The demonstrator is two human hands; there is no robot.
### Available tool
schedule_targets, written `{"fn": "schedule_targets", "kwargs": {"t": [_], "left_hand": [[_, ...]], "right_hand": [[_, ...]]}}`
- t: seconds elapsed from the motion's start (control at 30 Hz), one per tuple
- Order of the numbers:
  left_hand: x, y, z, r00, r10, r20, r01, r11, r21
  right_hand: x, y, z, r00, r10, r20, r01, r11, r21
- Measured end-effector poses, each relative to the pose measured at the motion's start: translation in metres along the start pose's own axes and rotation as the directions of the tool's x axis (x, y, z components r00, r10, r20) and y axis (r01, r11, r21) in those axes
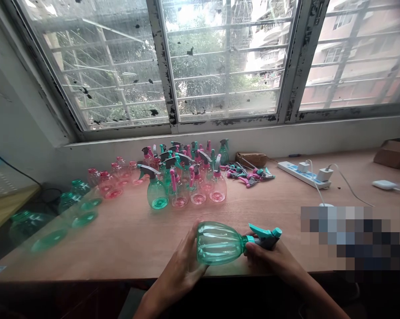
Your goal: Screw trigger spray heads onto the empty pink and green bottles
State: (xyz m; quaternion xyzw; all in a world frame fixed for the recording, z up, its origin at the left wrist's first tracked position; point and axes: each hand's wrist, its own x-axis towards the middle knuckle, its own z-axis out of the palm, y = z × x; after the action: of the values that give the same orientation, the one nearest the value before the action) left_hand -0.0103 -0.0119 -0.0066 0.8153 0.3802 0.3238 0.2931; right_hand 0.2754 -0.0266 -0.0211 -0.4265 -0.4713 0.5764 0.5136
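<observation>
A green spray bottle [219, 243] is held on its side over the near edge of the table [130, 239], its neck directed to the right; whether the table is touched by it cannot be told. Its base end is cupped by the left hand [185, 266], with the fingers partly hidden behind the body. The neck and the underside of the spray head [269, 241] are gripped by the right hand [273, 257], whose fingers are curled.

The bottle appears to contain no liquid and may be judged light; its thin wall is likely to be springy, somewhat slippery, and dented by hard squeezing. A secure hold is probably best taken around the ribbed body and at the narrow collar. The body is formed of clear, glossy plastic, swollen and fluted lengthwise; the head is made of opaque dark plastic with a turquoise trigger [260, 231].

Beyond, fitted bottles are grouped upright, including a smooth green bottle [158, 192] and a pink bottle [217, 188]. Loose spray heads [249, 180] are heaped beside them. To the left, pink bottles without heads [107, 182] and green bottles without heads [70, 201] are arranged. A white power strip [296, 173] is placed to the right, below the barred window [226, 57].
</observation>
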Motion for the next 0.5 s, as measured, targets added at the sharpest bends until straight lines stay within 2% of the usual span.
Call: {"fn": "schedule_targets", "kwargs": {"t": [0.13, 0.23, 0.37, 0.5], "left_hand": [[0.0012, 0.0042, -0.0011, 0.998, -0.065, -0.003, 0.065, 0.996, 0.053], [0.0034, 0.0066, -0.0019, 0.998, -0.064, -0.006, 0.064, 0.997, 0.048], [0.0024, 0.0052, 0.0002, 0.999, -0.043, -0.029, 0.044, 0.999, 0.029], [-0.0002, 0.0045, 0.0006, 0.996, -0.080, -0.027, 0.082, 0.995, 0.050]], "right_hand": [[0.0003, -0.0007, -0.0001, 1.000, -0.001, 0.016, 0.001, 1.000, -0.024], [0.0010, -0.0011, -0.0015, 0.999, 0.005, 0.049, -0.002, 0.999, -0.049], [0.0018, -0.0007, -0.0032, 1.000, 0.007, 0.030, -0.005, 0.998, -0.058], [0.0027, 0.0003, -0.0041, 0.999, 0.007, 0.041, -0.006, 0.999, -0.044]]}}
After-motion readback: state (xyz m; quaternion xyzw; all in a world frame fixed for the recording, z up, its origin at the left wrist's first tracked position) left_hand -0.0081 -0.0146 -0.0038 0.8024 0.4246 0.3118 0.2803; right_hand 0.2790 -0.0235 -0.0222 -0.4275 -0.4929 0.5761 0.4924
